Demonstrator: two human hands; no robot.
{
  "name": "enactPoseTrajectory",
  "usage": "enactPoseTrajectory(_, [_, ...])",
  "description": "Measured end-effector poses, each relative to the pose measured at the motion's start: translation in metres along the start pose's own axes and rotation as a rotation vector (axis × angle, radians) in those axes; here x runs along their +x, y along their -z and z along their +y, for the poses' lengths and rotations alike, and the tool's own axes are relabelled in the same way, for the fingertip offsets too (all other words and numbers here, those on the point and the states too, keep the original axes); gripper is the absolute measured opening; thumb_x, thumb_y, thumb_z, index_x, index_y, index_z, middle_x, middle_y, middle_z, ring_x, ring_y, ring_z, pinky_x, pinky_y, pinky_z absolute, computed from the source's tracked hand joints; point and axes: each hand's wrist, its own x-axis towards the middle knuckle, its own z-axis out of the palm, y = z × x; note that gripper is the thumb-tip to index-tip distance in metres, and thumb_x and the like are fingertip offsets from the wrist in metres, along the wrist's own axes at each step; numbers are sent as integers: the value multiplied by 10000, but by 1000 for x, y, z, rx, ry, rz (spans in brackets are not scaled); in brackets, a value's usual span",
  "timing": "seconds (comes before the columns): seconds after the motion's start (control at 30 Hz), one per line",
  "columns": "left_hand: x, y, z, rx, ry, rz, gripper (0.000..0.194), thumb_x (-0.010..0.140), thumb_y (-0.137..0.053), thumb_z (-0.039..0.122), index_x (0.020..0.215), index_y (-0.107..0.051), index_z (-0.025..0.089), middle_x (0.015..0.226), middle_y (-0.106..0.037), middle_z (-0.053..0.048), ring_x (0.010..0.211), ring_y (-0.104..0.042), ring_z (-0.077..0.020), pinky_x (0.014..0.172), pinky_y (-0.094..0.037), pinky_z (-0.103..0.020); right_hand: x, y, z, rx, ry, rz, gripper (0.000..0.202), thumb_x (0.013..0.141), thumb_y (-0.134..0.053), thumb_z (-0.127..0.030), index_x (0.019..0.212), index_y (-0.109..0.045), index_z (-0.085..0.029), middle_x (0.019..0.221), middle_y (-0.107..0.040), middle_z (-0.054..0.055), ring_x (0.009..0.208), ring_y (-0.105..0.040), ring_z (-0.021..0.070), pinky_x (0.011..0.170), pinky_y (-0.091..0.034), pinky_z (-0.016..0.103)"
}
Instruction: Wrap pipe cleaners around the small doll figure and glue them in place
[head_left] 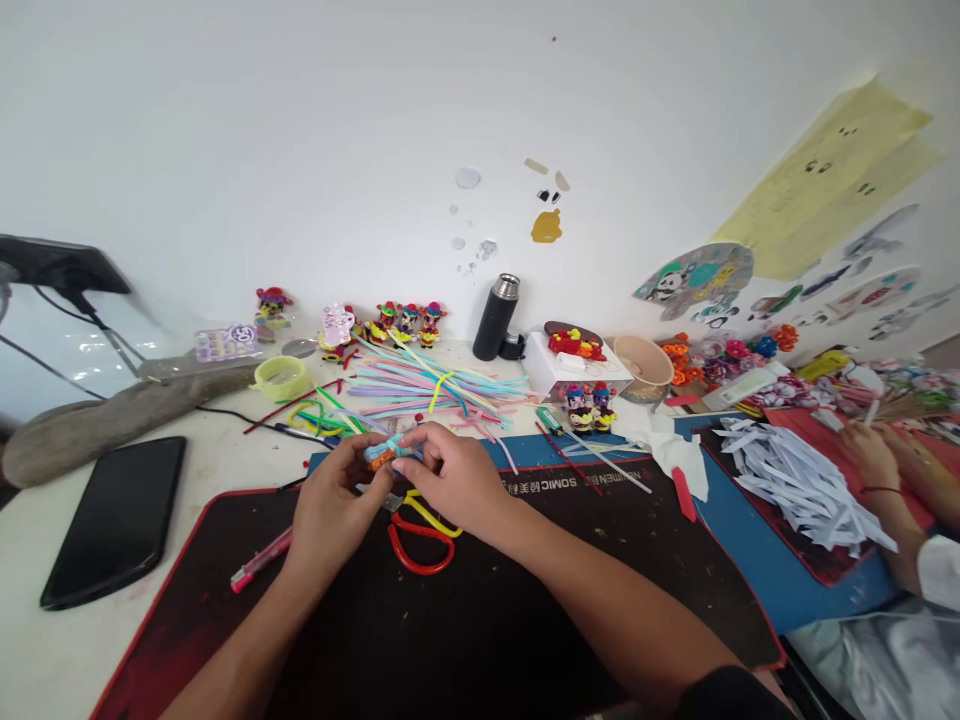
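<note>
Both my hands meet above a black mat (480, 620) with a red edge. Between them is a small blue and orange fuzzy piece (384, 453). My left hand (335, 505) grips it from the left, fingers bent around its side. From the right, my right hand (454, 475) pinches its blue end between thumb and forefinger. Just below the hands lie scissors (422, 545) with one red and one yellow handle, their blades partly hidden. A pink pen (261, 560) lies on the mat, partly behind my left wrist.
Pastel pipe cleaners (427, 385) are heaped behind my hands, near a black flask (496, 318) and a white box (576, 370). A phone (116, 520) lies left. Small figures (409, 322) stand by the wall. At right, another person's hands (874, 455) are beside white paper strips (802, 485).
</note>
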Motion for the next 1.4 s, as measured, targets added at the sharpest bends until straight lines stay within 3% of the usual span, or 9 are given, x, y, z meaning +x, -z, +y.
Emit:
enactPoseTrajectory(0.43, [-1,0,2,81,-83,-24,348,853,-682,403,1147,-695,218,908,-784,-30,741,-742,-222,698,-566,-312,11,3,-7,-264,86,-21,99,1001,-653,-271,1068,-723,-249,626,-558,-58,582,-509,147,618,-290,266])
enactPoseTrajectory(0.93, [-2,-4,-3,186,-153,-38,335,865,-629,381,1158,-692,231,895,-771,-7,700,-731,-201,666,-553,-301,16,8,-7,-256,54,-21,66,993,-665,-232,1032,-715,-213,633,-559,-74,566,-502,126,605,-284,255])
enactPoseTrajectory(1.23, [-4,-5,-2,177,-138,-63,336,855,-633,387,1144,-692,227,862,-745,-10,677,-699,-203,656,-539,-314,17,8,-5,-237,44,-13,69,982,-671,-213,1026,-723,-212,602,-505,-83,566,-491,128,607,-288,253])
enactPoseTrajectory(1.4, [-2,-6,-5,21,-12,-138,400,845,-659,438,1177,-663,214,784,-715,2,706,-721,-229,670,-546,-333,16,5,-1,-201,36,-4,78,970,-680,-220,1030,-730,-217,607,-515,-83,564,-487,124,605,-293,252])
